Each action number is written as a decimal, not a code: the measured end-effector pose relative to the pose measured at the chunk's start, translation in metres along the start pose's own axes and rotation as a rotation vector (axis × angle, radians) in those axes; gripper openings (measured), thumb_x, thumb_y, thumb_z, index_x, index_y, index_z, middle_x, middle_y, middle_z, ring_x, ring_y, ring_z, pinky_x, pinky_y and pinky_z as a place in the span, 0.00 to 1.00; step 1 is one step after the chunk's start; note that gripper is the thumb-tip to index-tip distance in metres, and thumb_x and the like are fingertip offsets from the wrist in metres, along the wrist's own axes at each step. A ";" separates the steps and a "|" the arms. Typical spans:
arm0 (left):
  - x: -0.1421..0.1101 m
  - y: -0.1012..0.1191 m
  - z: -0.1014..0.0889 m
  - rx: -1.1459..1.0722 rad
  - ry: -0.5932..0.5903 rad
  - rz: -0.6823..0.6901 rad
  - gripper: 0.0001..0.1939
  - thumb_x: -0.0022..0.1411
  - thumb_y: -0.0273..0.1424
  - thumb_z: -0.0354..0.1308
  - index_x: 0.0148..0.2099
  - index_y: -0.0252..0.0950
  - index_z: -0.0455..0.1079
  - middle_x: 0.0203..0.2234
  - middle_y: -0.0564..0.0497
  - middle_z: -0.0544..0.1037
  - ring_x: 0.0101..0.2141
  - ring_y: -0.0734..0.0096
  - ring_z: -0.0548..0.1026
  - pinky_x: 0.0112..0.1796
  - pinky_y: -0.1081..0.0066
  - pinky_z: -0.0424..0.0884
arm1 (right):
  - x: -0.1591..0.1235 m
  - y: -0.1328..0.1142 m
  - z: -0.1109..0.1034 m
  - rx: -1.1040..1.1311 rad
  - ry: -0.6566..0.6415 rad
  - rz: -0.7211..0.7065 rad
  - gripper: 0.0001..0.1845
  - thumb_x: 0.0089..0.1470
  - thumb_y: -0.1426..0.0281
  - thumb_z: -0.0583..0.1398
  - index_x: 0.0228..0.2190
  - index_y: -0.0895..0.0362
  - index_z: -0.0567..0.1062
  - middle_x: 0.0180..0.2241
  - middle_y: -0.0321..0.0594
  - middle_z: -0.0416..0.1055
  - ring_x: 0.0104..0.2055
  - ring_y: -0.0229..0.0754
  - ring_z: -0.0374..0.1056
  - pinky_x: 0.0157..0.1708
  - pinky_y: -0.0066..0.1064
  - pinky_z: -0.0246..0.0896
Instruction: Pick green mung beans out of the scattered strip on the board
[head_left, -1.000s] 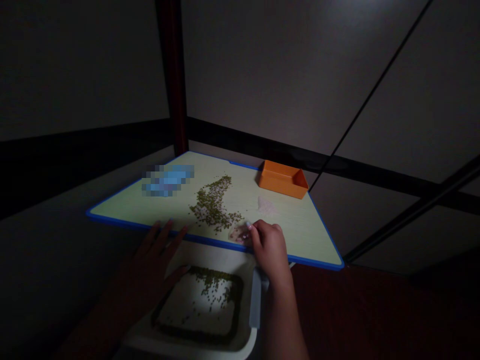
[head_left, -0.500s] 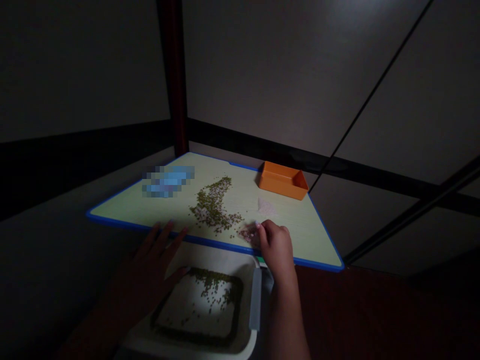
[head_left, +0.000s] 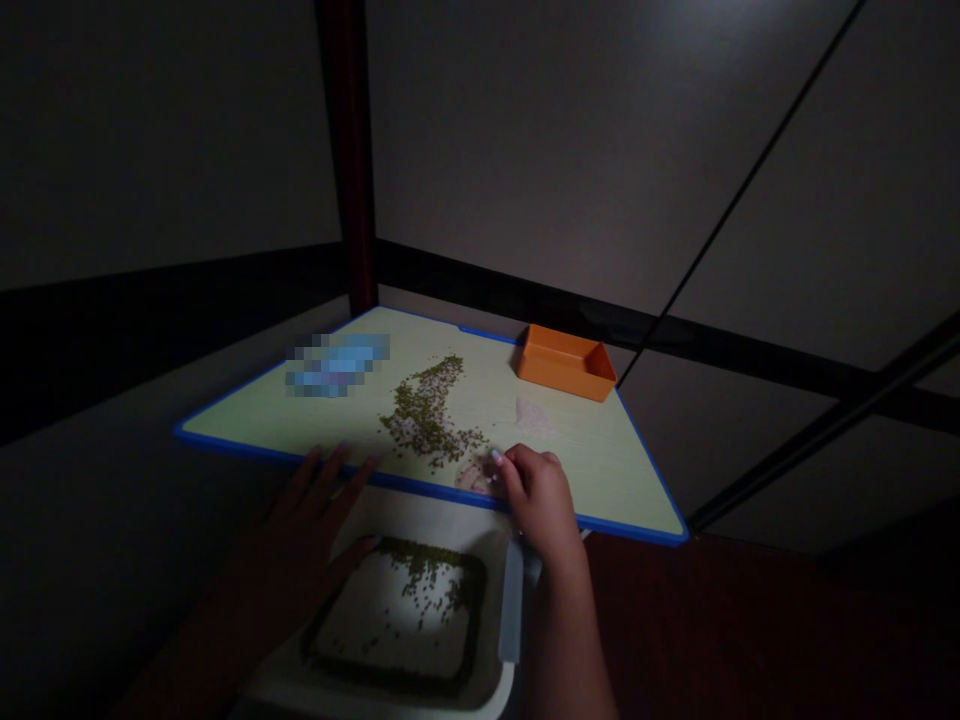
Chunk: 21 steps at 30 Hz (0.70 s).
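Note:
My left hand [head_left: 311,525] has its fingers apart at the blue front edge of a small pale table [head_left: 480,380], its thumb over a white bin [head_left: 442,515]. Dim light darkens that hand. Small green beans [head_left: 424,410], apparently mung beans mixed with tiny pale grains, lie scattered on the table top. My right hand [head_left: 541,500] is just right of them near the front edge, thumb and fingers pinched together. What it holds, if anything, cannot be made out. Beneath its fingertips a reddish patch [head_left: 474,475] shows on the table. More green beans [head_left: 431,575] lie in the bin.
An orange open box [head_left: 566,365] stands at the table's back right corner, with a small heap of pale grains [head_left: 534,415] in front of it. A blurred blue patch [head_left: 337,365] covers the left part. Wall panels [head_left: 562,150] rise behind the table.
My right hand has moved slightly left along the front edge, closer to the beans. My left hand has stayed where it was.

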<state>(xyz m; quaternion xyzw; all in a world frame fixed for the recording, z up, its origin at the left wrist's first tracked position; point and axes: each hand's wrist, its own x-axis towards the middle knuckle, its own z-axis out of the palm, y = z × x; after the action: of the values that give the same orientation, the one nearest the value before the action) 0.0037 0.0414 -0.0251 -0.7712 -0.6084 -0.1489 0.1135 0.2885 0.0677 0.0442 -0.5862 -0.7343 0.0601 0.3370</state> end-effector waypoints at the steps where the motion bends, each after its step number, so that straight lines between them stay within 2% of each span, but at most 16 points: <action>1: 0.000 0.000 0.000 -0.001 0.000 0.001 0.37 0.63 0.52 0.45 0.71 0.46 0.50 0.71 0.41 0.57 0.70 0.44 0.52 0.59 0.44 0.66 | 0.000 0.000 0.000 0.015 -0.003 -0.005 0.16 0.67 0.68 0.55 0.27 0.54 0.74 0.26 0.36 0.76 0.30 0.41 0.68 0.37 0.29 0.51; 11: -0.001 -0.003 0.006 0.016 -0.002 -0.012 0.38 0.63 0.51 0.47 0.72 0.49 0.46 0.72 0.43 0.55 0.70 0.43 0.52 0.56 0.45 0.69 | 0.003 -0.001 0.003 -0.067 0.037 0.031 0.15 0.67 0.68 0.55 0.27 0.54 0.74 0.26 0.37 0.77 0.29 0.41 0.68 0.38 0.31 0.50; 21: 0.000 -0.002 0.002 -0.026 -0.005 -0.009 0.37 0.63 0.51 0.46 0.71 0.48 0.49 0.72 0.43 0.55 0.71 0.44 0.51 0.58 0.45 0.66 | 0.004 -0.007 0.001 -0.010 -0.019 0.017 0.14 0.66 0.70 0.56 0.28 0.55 0.74 0.28 0.37 0.78 0.31 0.41 0.69 0.40 0.30 0.51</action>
<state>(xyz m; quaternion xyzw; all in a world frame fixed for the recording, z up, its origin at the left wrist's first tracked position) 0.0016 0.0423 -0.0266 -0.7704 -0.6101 -0.1553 0.1012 0.2825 0.0693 0.0485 -0.5935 -0.7326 0.0650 0.3267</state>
